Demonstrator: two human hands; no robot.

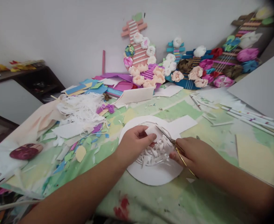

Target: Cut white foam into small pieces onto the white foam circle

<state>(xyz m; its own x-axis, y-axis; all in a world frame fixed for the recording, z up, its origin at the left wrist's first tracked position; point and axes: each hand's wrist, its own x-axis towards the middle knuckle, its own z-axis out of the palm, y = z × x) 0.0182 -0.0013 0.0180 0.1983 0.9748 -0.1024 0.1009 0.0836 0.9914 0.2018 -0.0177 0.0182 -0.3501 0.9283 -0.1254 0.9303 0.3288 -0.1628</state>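
Fingers of left hand [137, 142] pinch white paper scrap [153, 130]; right hand [195, 155] fingers clasp scissors [167, 136], blades at scrap.

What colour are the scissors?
The scissors have gold handles and grey blades, in the right hand; best in head view.

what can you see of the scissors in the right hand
The scissors are small, with slim grey metal blades and thin golden handle loops. The right hand grips the handles, blades pointing leftward, tips at the white paper piece pinched by the left hand, above a heap of paper snippets on a round white disc.
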